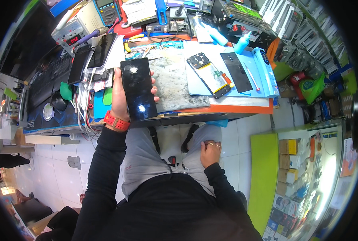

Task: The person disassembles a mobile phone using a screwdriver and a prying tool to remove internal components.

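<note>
A dark, glossy smartphone [138, 88] is held up near the bench's front edge, with its black face showing reflections. My left hand [120, 96] is closed around it, thumb along one long side and fingertips wrapped over the other; a red watch strap circles that wrist. My right hand [211, 153], with rings on its fingers, rests palm down on my thigh, holding nothing I can see. On a light-blue mat [195, 86] lies an opened phone body [209, 75] with its battery exposed. Beside it are a dark flat phone panel [237, 72] and a thin screwdriver [253, 78].
A stained grey work pad [171, 88] lies behind the held phone. Two dark phones [101, 51] sit farther left, near a power supply [70, 36] and a green air blower [66, 91]. A light-blue bottle [242, 43] stands behind the mat. A glass display case [299, 176] is at right.
</note>
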Tool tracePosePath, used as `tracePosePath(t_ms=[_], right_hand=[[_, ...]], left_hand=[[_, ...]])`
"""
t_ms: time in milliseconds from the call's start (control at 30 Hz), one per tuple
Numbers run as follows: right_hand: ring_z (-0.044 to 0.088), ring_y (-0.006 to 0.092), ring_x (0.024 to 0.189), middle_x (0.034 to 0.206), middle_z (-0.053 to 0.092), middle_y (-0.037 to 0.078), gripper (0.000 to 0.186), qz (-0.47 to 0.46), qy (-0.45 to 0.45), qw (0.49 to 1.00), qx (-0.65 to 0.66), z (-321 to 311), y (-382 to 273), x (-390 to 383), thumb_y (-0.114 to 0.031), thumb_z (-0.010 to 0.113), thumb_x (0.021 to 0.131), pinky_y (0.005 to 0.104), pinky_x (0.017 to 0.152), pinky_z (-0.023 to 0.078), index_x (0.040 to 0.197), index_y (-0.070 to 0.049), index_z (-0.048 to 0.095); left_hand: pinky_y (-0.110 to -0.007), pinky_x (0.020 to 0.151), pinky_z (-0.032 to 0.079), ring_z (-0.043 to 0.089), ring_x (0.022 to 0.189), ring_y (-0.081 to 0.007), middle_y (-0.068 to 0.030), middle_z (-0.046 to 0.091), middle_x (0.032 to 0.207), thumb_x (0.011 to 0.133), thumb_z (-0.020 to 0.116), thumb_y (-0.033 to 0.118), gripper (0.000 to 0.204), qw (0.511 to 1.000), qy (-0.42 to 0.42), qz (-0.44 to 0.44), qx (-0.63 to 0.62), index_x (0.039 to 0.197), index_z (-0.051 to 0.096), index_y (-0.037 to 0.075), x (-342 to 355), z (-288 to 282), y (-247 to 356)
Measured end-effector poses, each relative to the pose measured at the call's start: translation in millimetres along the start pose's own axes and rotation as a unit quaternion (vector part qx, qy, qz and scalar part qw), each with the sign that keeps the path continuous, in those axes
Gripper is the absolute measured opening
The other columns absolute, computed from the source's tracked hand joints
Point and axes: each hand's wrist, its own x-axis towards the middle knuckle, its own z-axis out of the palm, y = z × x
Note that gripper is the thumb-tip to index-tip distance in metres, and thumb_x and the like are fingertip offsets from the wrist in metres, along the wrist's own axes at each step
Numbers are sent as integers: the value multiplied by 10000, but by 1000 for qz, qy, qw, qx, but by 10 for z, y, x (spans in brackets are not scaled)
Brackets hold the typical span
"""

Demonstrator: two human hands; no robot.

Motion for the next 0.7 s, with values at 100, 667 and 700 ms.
tracePosePath(t_ms=[100, 667, 700], right_hand=[[619, 363, 1073, 1017, 715, 107, 289, -16, -22, 1000, -12, 1, -11, 10, -321, 667, 992, 600, 1162, 357, 990, -38, 722], [617, 387, 1110, 1041, 718, 129, 246, -28, -21, 999, -35, -5, -10, 23, -285, 732, 923, 578, 1147, 373, 978, -46, 742], [617, 387, 1110, 1041, 718, 129, 246, -29, -22, 999, -35, -16, -16, 14, -285, 732, 923, 578, 1147, 373, 978, -46, 742]], left_hand=[[-473, 805, 604, 682, 895, -243, -126, 667, 1093, 985, 295, 859, 991, 1000, -3, -1, -3, 1359, 563, -19, -5, 7, 8], [-468, 800, 596, 675, 893, -250, -125, 661, 1081, 974, 307, 870, 994, 1000, 7, -1, -6, 1347, 562, -15, -13, 49, 8], [-468, 802, 597, 677, 892, -250, -125, 661, 1079, 973, 308, 871, 995, 1000, 9, -1, -6, 1344, 564, -16, -16, 51, 8]])
